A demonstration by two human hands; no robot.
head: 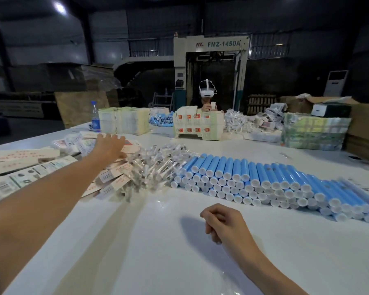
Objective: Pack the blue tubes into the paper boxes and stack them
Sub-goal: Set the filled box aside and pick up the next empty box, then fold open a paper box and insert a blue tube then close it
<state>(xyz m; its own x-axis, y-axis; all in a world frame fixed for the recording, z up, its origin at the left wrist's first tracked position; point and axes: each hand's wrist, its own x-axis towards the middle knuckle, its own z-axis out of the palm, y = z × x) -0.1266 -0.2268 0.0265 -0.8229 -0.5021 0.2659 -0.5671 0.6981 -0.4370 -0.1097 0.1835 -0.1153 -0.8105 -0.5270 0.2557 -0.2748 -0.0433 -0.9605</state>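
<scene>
Close before me, my right hand rests on the white desk, fingers loosely curled and holding nothing that I can see. Just beyond it and off to its right lie the blue tubes, banked several layers deep. Their white caps face me, so each tube's long axis runs away from me, leaning a little leftward. That makes the right hand the nearer one to them by far. I judge a short reach forward and to the right would bring it to the cap ends, where a tube could be drawn out lengthwise.

Left of the tubes, between my two hands, sits a heap of small plastic-wrapped pieces. Past that heap my left hand is stretched well out, fingers straight and spread, lying over the loose pile of flat paper boxes. It grips nothing that I can make out. The boxes fan out to the left of that hand and back toward me under my forearm. None is folded up yet, so I take it that fetching a box comes first.

Farther off, across the desk, another person sits behind more stacks.
</scene>
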